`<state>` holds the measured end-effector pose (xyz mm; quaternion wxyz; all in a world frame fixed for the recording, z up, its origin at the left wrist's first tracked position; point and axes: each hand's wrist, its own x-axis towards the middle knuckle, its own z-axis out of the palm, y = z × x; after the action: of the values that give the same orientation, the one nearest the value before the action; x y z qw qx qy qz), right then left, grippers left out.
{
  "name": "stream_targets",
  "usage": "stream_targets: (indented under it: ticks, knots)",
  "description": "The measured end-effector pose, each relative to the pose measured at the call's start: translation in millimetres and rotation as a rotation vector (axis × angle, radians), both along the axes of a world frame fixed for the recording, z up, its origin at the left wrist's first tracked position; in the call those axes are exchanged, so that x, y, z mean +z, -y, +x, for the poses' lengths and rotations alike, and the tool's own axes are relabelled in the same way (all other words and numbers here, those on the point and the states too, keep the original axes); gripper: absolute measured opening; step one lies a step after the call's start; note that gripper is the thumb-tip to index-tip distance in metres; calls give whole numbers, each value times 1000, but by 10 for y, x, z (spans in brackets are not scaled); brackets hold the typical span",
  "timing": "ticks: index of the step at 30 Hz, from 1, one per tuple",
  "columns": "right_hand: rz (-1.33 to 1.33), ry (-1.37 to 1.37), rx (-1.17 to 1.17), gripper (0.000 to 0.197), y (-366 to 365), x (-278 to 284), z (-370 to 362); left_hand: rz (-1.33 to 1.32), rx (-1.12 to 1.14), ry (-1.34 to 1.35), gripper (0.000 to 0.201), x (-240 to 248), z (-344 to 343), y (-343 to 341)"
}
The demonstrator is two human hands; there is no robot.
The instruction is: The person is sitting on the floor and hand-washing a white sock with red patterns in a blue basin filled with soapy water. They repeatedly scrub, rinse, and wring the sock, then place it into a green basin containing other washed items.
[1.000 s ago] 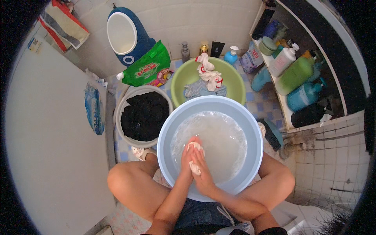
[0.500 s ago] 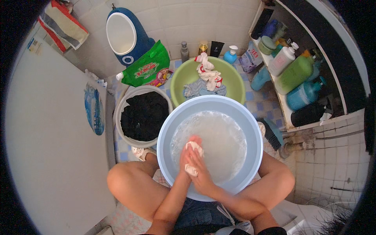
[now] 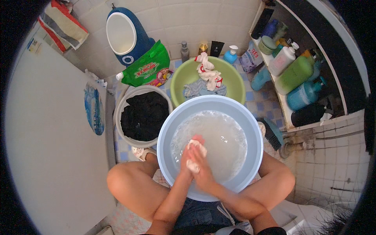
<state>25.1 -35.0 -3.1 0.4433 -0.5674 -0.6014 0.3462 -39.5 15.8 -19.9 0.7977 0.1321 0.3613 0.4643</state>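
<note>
**Two hands pressed on a small white cloth over a blue basin**

Both hands together above soapy water, near side of the large pale blue basin (image 3: pixel 250 129). Left hand (image 3: pixel 187 154) and right hand (image 3: pixel 203 168) closed palm to palm, clamped on a small white cloth (image 3: pixel 194 154); cloth visible between the fingers and at the heel of the palms. Basin set between the two bare knees, water cloudy with foam.

Beyond it, far side: green basin (image 3: pixel 235 76) holding a white-and-red garment (image 3: pixel 209 70) and a grey one. Left of the blue basin: white bucket (image 3: pixel 122 109) filled with dark laundry. Far left: green detergent pouch (image 3: pixel 147 66) leaning against the wall. Right: scrubbing brush (image 3: pixel 272 133) on the tiled floor, just beside the basin rim, and a shelf of bottles (image 3: pixel 297 72).
</note>
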Motion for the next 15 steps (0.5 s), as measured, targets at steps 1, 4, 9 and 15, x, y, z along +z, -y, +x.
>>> stream_targets:
  ticks: [1,4,9,15]
  knots:
    - [-13,-30,-37,43,-96,-57,95,-1,-59,44,45,-14,22,53]
    - [-75,-71,-211,42,-382,-148,411,-33,-138,-92,41,-8,101,174]
    - [-79,-197,-141,42,-102,-8,-3,85,-42,89,47,-280,-21,74]
    - [-55,146,-54,42,-118,20,147,81,-122,-23,42,-9,78,170]
